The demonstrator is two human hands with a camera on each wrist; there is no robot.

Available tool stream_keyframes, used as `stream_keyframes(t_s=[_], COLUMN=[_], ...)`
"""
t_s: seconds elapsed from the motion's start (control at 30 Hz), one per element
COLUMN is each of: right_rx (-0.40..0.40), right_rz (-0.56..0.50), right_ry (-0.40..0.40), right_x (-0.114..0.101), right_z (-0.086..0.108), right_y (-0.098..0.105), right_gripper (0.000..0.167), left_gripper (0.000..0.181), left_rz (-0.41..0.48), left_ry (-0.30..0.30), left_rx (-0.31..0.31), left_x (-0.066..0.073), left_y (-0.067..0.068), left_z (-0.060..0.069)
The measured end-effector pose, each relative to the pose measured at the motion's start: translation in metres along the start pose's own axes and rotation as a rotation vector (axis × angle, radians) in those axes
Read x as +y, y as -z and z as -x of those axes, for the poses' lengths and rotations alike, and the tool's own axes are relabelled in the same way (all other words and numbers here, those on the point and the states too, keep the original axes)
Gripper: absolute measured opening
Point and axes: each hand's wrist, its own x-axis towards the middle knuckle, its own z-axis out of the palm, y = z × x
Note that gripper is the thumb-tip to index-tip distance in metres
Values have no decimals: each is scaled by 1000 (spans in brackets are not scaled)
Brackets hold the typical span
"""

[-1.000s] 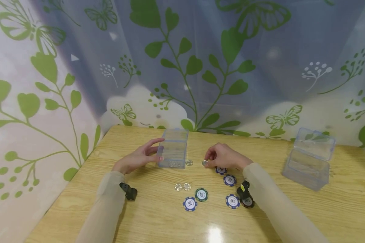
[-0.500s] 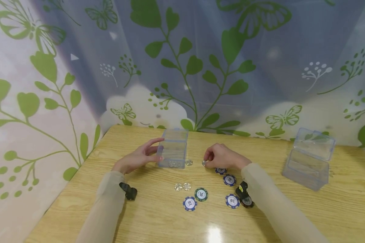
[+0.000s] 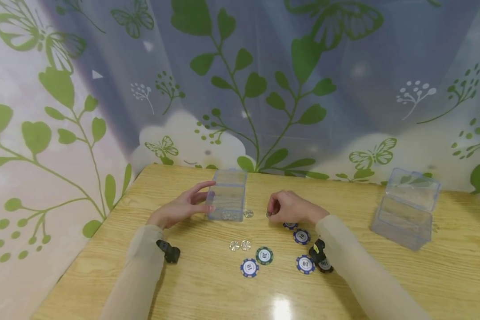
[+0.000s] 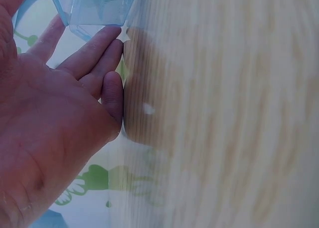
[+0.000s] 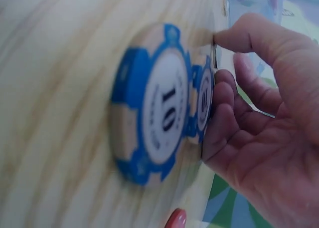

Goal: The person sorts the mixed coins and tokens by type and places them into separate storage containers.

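Right hand (image 3: 297, 209) pinches clear gem (image 3: 268, 215) between fingers; clear plastic box (image 3: 229, 194) lies left, touched by left hand (image 3: 184, 206), fingers apart.

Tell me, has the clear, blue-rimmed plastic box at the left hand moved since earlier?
No: the box shows no visible shift against the back edge of the pale wooden table.
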Motion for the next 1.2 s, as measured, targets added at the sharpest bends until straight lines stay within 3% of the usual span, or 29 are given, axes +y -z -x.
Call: stream_keyframes(t_s=[0.13, 0.27, 0.57, 0.93, 1.2], right_rx=[21, 19, 39, 22, 13], right_rz=[-27, -49, -11, 28, -43], right_ry=[-24, 1, 53, 30, -24], right_x=[4, 8, 7, 4, 7], right_z=[2, 4, 5, 1, 3], right_y=[0, 0, 1, 2, 4], right_gripper=[19, 22, 14, 10, 15], left_gripper=[84, 84, 83, 83, 84], left_rz=[3, 3, 3, -6, -4], left_ry=[5, -5, 0, -12, -9], left_rx=[2, -3, -3, -7, -4], left_x=[0, 1, 1, 1, 2], left_y=[0, -1, -1, 0, -1], left_z=[1, 2, 2, 1, 2])
